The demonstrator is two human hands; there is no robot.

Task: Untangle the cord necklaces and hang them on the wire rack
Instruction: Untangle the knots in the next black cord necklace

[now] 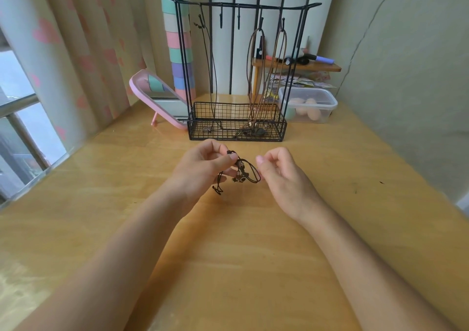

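A tangled dark cord necklace [241, 173], beads bunched at its middle, was held just above the wooden table [228, 242], in front of the wire rack [241, 5]. It was pinched near its upper end between the thumb and fingers of the left hand [203, 168]. The right hand [281, 176] was curled beside the far loop; whether that loop was actually gripped could not be told.

On the rack, a thin dark necklace [213, 71] was seen hung from the leftmost hook and two brown necklaces [253, 71] from the two right hooks, their pendants lying in the mesh basket [236, 127]. Two middle hooks [221, 22] were left bare.

The task was judged mostly done: three pieces were hung, while the one in hand remained to be loosened and hooked. A pink mirror [157, 97] and a plastic box [307, 104] flanked the rack.
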